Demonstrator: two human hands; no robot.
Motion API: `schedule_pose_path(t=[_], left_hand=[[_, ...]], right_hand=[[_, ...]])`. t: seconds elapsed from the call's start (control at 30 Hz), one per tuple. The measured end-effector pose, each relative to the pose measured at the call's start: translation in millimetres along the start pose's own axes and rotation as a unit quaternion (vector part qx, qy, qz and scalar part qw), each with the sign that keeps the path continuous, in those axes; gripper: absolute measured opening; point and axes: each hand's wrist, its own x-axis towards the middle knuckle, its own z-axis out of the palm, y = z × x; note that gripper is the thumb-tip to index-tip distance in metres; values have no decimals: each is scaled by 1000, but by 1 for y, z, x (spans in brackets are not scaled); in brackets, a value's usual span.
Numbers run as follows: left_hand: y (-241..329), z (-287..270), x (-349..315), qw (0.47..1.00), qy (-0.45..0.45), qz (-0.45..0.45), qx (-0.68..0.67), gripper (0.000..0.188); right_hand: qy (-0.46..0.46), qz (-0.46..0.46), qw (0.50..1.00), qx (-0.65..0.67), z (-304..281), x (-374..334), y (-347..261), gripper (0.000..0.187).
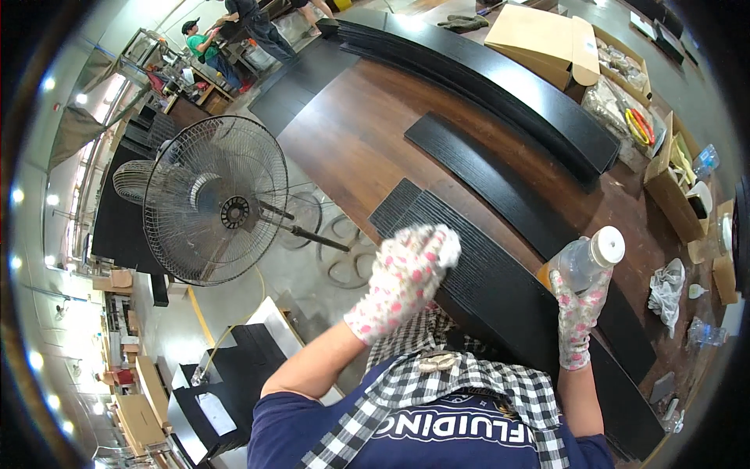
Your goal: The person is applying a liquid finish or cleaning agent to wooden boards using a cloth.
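In my left hand (402,277), gloved in white with pink dots, is a wadded white cloth (448,245). That hand is over the near-left end of a stack of long black boards (492,270); whether the cloth touches the top board is hard to tell. A matching glove covers my right hand (580,309), which is wrapped round a clear plastic bottle (578,262) with a white cap and some amber liquid low in it. The bottle is above the right part of the boards. Beyond the stack lies another black board (484,180) on the brown tabletop (344,148).
A tall pile of black boards (484,78) runs along the table's far side. Cardboard boxes (539,47), red-and-yellow handled cutters (639,125) and a crumpled white cloth (666,293) sit at right. A large standing fan (219,202) is left. Co-workers (209,51) stand far off.
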Motion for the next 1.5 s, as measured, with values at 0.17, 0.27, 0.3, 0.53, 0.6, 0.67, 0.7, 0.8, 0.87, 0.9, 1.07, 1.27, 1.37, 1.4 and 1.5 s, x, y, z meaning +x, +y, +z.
schedule_pose_path(t=[0.17, 0.27, 0.3, 0.53, 0.6, 0.67, 0.7, 0.8, 0.87, 0.9, 1.07, 1.27, 1.37, 1.4, 1.5], left_hand=[[-22, -5, 29, 998, -27, 12, 55, 49], [-12, 0, 17, 997, -40, 48, 56, 45], [-15, 0, 20, 996, -45, 48, 55, 45], [-17, -9, 32, 991, -59, 86, 79, 45], [-20, -5, 29, 994, -66, 59, 63, 46], [-26, -8, 42, 995, -43, 45, 75, 45], [-32, -8, 54, 992, -77, 34, 92, 45], [-28, -4, 40, 994, -63, 60, 70, 47], [-25, 3, 27, 992, -81, 56, 82, 46], [-25, -2, 29, 992, -81, 54, 84, 46], [-34, -7, 49, 993, -58, 70, 79, 38], [-30, -10, 44, 992, -50, 78, 79, 44], [-50, -11, 50, 993, -57, 57, 82, 46], [-52, -4, 47, 990, -63, 90, 87, 45], [-17, 6, 49, 988, -105, 112, 25, 47]], right_hand=[[-36, -16, 998, -54, 0, -2, -18, 71], [-32, -4, 998, -49, 2, -1, -16, 70], [-44, -3, 998, -48, 3, -3, -19, 70], [-51, 12, 998, -24, -1, -3, -20, 71], [-49, -1, 998, -41, 0, -2, -20, 70], [-55, -15, 997, -55, 0, -4, -20, 69], [-53, 4, 998, -45, -1, -3, -23, 69], [-46, 3, 998, -42, -1, -4, -22, 69], [-49, -27, 997, -51, 1, -4, -16, 70], [-51, -27, 997, -49, 1, -5, -18, 70], [-48, -14, 997, -55, -1, -4, -18, 71], [-39, -12, 996, -83, 2, -3, -22, 71], [-47, -17, 995, -92, 1, -2, -22, 73], [-46, -14, 996, -76, 3, -2, -20, 76], [-53, -7, 996, -68, 2, 1, -19, 77]])
